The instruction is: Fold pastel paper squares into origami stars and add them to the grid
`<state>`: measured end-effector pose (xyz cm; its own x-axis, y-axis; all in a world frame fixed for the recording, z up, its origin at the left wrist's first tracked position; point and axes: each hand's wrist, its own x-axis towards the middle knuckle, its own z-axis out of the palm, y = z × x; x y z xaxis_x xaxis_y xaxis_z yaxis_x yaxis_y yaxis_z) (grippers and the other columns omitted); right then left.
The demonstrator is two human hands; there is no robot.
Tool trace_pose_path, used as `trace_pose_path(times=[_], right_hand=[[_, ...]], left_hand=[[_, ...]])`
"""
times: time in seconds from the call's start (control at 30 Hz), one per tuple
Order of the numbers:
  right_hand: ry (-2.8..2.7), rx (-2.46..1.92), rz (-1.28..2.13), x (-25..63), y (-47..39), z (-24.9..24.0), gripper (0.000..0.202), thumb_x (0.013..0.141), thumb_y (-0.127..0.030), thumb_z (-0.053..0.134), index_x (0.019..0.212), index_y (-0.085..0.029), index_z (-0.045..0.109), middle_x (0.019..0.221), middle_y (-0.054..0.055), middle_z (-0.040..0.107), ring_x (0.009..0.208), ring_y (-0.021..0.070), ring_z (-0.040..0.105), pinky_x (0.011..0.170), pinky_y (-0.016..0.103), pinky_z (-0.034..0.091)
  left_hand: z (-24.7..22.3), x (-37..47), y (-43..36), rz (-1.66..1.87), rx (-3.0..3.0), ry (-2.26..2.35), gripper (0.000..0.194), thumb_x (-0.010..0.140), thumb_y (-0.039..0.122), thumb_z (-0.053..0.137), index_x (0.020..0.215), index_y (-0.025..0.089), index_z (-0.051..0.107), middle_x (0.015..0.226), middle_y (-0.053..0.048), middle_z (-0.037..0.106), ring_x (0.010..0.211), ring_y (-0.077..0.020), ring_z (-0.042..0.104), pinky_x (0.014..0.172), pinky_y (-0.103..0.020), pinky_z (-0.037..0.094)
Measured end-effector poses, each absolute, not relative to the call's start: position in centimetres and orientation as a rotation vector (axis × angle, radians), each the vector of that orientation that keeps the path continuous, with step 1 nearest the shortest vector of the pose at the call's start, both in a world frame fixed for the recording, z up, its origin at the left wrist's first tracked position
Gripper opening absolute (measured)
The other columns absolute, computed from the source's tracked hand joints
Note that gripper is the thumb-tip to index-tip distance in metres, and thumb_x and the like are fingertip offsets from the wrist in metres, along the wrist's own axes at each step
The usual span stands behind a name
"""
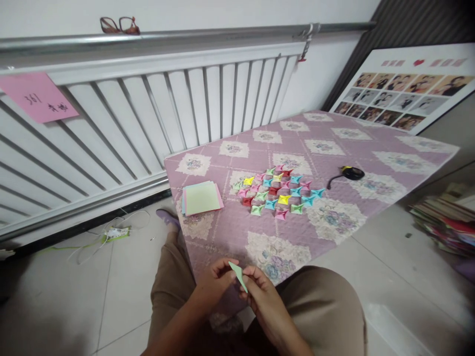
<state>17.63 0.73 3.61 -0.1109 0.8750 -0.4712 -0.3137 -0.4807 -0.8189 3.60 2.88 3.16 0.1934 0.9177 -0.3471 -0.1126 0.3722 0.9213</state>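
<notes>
A small folded piece of light green paper (238, 276) is held between my two hands above the near edge of the table. My left hand (219, 279) grips its left side with thumb and fingers. On the other side my right hand (260, 289) pinches the same paper. Farther up the table lie several small folded paper shapes (284, 200) in pink, yellow, green, blue and red, set out in rough rows. To their left sits a stack of square paper sheets (202, 199), with a pale green one on top.
A purple flowered cloth (230, 237) covers the table. On it, toward the right, rests a black-and-yellow tape measure (352, 172). Behind stands a white radiator (208, 104) with eyeglasses (119, 25) on the pipe above. A power strip (117, 233) with cables lies on the floor at left.
</notes>
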Motion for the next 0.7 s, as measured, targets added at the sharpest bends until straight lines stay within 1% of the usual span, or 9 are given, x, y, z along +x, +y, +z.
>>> trace_pose_path(times=[0.13,0.2,0.27,0.4,0.57,0.7], right_hand=[[-0.813,-1.303,1.755,17.9,0.8,3.2,0.035,0.068,-0.051,0.071,0.077,-0.022,0.053,0.065,-0.006,0.052,0.059,0.0100,0.049,0.058,0.022,0.040],[-0.867,-1.311,1.752,18.0,0.8,2.8,0.035,0.066,-0.049,0.072,0.078,-0.023,0.051,0.063,-0.007,0.052,0.058,0.0098,0.048,0.056,0.022,0.039],[-0.901,-1.330,1.738,18.0,0.8,2.5,0.033,0.067,-0.047,0.071,0.079,-0.023,0.051,0.063,-0.007,0.052,0.058,0.0101,0.048,0.057,0.022,0.038],[-0.926,-1.338,1.724,17.7,0.8,2.6,0.032,0.068,-0.046,0.069,0.079,-0.023,0.050,0.064,-0.007,0.052,0.059,0.0105,0.049,0.057,0.023,0.039],[-0.915,-1.327,1.703,17.5,0.7,3.3,0.037,0.066,-0.052,0.070,0.076,-0.023,0.050,0.063,-0.006,0.051,0.059,0.0117,0.051,0.055,0.024,0.040],[-0.887,-1.333,1.701,17.6,0.5,3.5,0.037,0.066,-0.054,0.069,0.075,-0.023,0.052,0.064,-0.005,0.053,0.059,0.0119,0.053,0.057,0.024,0.041]], left_hand=[[3.6,3.4,3.0,0.835,1.000,1.192,0.031,0.068,0.034,0.067,0.093,0.017,0.065,0.080,-0.001,0.064,0.078,-0.0170,0.058,0.076,-0.028,0.044],[3.8,3.3,3.1,0.817,1.041,1.226,0.028,0.069,0.032,0.065,0.093,0.017,0.066,0.084,-0.002,0.066,0.083,-0.0183,0.059,0.078,-0.029,0.044],[3.8,3.2,3.1,0.800,1.064,1.254,0.027,0.070,0.030,0.063,0.094,0.018,0.066,0.087,-0.003,0.067,0.085,-0.0188,0.060,0.079,-0.029,0.044],[3.8,3.3,2.9,0.803,1.055,1.236,0.026,0.070,0.027,0.061,0.093,0.017,0.066,0.087,-0.003,0.067,0.084,-0.0183,0.060,0.079,-0.029,0.045],[4.0,3.6,2.7,0.821,1.004,1.208,0.024,0.071,0.029,0.062,0.092,0.017,0.065,0.088,-0.004,0.066,0.083,-0.0179,0.059,0.077,-0.029,0.045],[4.1,3.7,2.7,0.836,1.003,1.205,0.025,0.070,0.029,0.062,0.091,0.017,0.065,0.088,-0.004,0.066,0.085,-0.0183,0.059,0.079,-0.029,0.044]])
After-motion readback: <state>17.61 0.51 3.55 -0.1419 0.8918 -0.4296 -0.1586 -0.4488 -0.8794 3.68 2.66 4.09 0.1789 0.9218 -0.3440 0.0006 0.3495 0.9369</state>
